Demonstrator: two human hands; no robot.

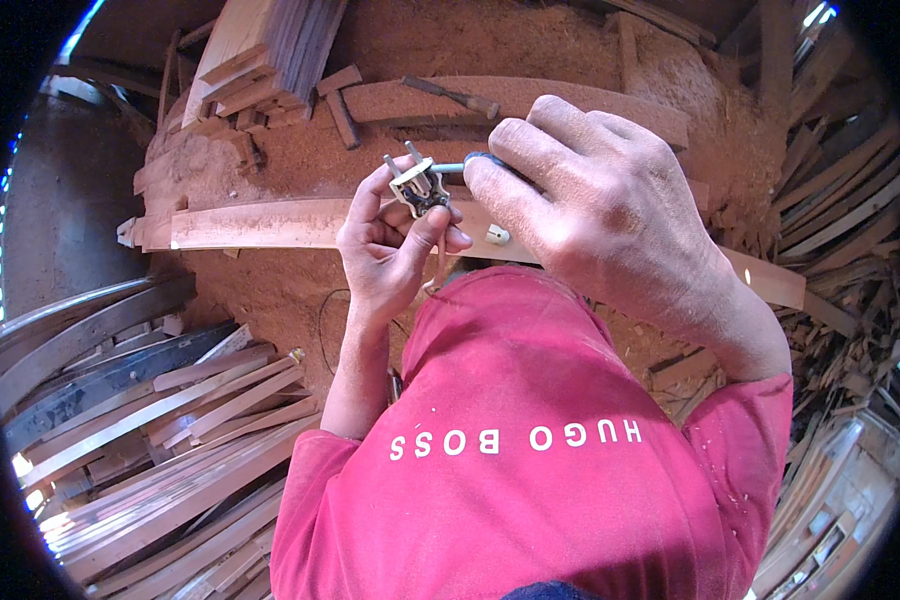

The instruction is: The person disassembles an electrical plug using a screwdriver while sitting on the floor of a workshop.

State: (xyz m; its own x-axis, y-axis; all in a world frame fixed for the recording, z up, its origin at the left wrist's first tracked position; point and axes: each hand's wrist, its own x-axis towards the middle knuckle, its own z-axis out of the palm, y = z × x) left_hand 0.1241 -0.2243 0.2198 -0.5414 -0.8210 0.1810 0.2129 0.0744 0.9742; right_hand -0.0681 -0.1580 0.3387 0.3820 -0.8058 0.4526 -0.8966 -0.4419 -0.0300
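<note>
Between the thumb and fingers of my left hand (395, 235) is an opened electrical plug (422, 190), its two metal pins pointing up and its inner metal parts bare. A cord seems to run down from it past my thumb. My right hand (590, 185) is closed round a screwdriver (450, 168); its handle is mostly hidden by the fingers. The pale shaft reaches left to the plug's upper side, and its tip appears to touch there. Just right of my left fingertips, a small cream-white piece (497, 235) lies on a long plank (270, 222).
A chisel-like tool (455, 97) rests on a curved board (560, 100) beyond my hands. Stacked timber (260, 60) stands at far left. Wooden strips (170, 430) lie at lower left, and offcuts (850, 230) are heaped at right. Sawdust (260, 300) covers the ground.
</note>
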